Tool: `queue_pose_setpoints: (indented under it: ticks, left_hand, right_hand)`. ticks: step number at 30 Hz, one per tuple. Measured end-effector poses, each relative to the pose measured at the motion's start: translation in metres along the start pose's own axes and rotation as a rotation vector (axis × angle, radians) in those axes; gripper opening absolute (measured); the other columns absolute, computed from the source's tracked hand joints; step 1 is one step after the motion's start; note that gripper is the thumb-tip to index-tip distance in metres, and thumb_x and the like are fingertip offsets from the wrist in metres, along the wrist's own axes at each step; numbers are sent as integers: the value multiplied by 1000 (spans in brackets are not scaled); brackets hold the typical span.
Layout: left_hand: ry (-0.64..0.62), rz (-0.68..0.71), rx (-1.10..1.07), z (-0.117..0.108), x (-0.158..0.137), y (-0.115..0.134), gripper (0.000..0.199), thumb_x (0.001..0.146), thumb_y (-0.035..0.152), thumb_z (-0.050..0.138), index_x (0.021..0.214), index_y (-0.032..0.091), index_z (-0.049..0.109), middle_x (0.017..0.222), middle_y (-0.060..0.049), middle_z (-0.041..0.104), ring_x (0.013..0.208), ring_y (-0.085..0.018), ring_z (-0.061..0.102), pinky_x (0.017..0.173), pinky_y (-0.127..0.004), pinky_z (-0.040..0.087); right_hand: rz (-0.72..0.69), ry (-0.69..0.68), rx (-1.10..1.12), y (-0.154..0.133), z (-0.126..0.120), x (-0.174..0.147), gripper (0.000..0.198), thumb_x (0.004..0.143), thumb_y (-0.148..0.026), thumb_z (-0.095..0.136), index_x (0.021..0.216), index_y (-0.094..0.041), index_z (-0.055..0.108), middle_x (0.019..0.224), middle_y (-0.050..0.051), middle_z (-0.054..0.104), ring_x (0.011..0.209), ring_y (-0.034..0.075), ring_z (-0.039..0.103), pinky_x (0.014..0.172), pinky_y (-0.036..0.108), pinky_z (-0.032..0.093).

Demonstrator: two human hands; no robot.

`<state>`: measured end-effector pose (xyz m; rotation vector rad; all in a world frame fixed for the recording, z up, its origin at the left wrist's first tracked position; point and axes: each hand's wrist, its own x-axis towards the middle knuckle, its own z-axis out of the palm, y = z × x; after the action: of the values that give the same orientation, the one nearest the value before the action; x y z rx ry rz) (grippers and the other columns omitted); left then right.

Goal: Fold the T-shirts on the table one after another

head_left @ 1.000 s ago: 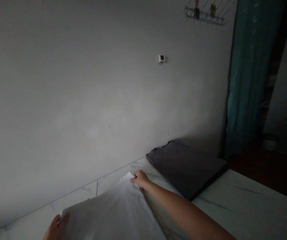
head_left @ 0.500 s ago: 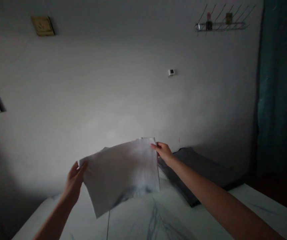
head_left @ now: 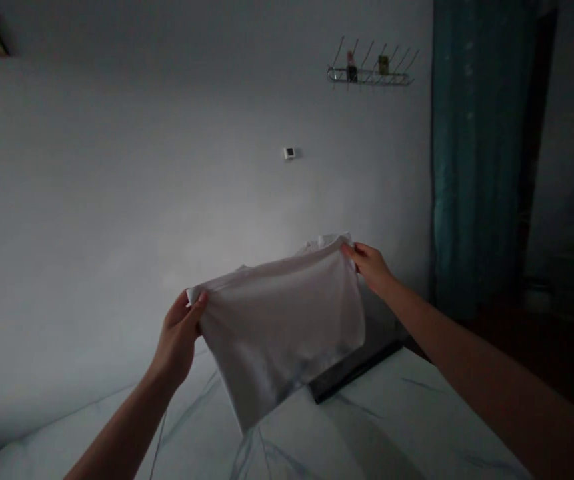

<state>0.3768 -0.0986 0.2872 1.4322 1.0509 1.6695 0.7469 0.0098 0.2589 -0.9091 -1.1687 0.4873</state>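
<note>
A folded white cloth garment (head_left: 281, 320) hangs stretched between my two hands above the table; its exact kind is not clear. My left hand (head_left: 179, 333) pinches its upper left corner, thumb on the near side. At the upper right corner, my right hand (head_left: 369, 263) is closed on the fabric, higher than the left. The lower edge droops, with its left corner hanging lowest. Behind the cloth on the right lies a dark grey folded fabric (head_left: 357, 367), partly covered from sight.
The white marble-patterned table (head_left: 191, 440) stands against a pale wall (head_left: 167, 167). A wire rack (head_left: 371, 77) holding small items and a small white device (head_left: 289, 153) are on the wall. A teal curtain (head_left: 477, 167) hangs at the right.
The view has turned to the right. Both hands have moved right and up in view with the white garment, which now hides more of the dark fabric.
</note>
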Motion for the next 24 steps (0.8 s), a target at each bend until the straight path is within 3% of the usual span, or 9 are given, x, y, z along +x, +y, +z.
queue_pose_setpoints:
  ticks: [3, 7, 12, 18, 21, 24]
  left_hand:
    - [-40, -64, -28, 38, -13, -9, 48, 67, 54, 71, 97, 16, 64, 72, -1, 64, 59, -12, 54, 51, -21, 45]
    - [-105, -158, -67, 82, -34, -29, 46, 70, 56, 68, 96, 18, 64, 76, -2, 66, 62, -13, 57, 53, -22, 47]
    - [-171, -248, -100, 121, -48, -63, 44, 72, 60, 66, 91, 20, 64, 79, -3, 65, 66, -14, 57, 56, -22, 49]
    - [-175, -291, -133, 137, -16, -90, 47, 70, 58, 70, 94, 19, 64, 82, -4, 66, 67, -14, 58, 56, -22, 48]
    - [-129, -315, -135, 138, 28, -114, 54, 63, 58, 74, 98, 18, 64, 82, -3, 66, 64, -13, 57, 54, -21, 46]
    - [-43, -342, -108, 138, 80, -164, 61, 52, 59, 78, 95, 18, 63, 75, 1, 62, 58, -11, 54, 49, -21, 43]
  right_hand:
    - [-12, 54, -29, 4, -50, 1, 55, 57, -72, 72, 62, -20, 52, 58, -6, 45, 54, 9, 43, 45, 21, 32]
    - [49, 83, -38, 18, -108, 1, 52, 57, -69, 74, 75, -21, 63, 70, 0, 61, 62, 15, 55, 53, 25, 45]
    - [145, 108, -57, 48, -149, 4, 49, 59, -65, 76, 83, -23, 67, 83, 6, 68, 71, 21, 62, 61, 33, 51]
    - [185, 90, -63, 88, -146, 35, 49, 58, -65, 76, 81, -23, 68, 83, 6, 69, 73, 22, 63, 64, 34, 51]
    - [156, 37, -152, 117, -121, 68, 49, 59, -66, 74, 77, -21, 66, 75, 3, 65, 67, 19, 59, 59, 29, 46]
    - [133, 12, -368, 161, -81, 99, 43, 71, -61, 65, 63, -20, 56, 58, -4, 52, 56, 13, 48, 51, 24, 34]
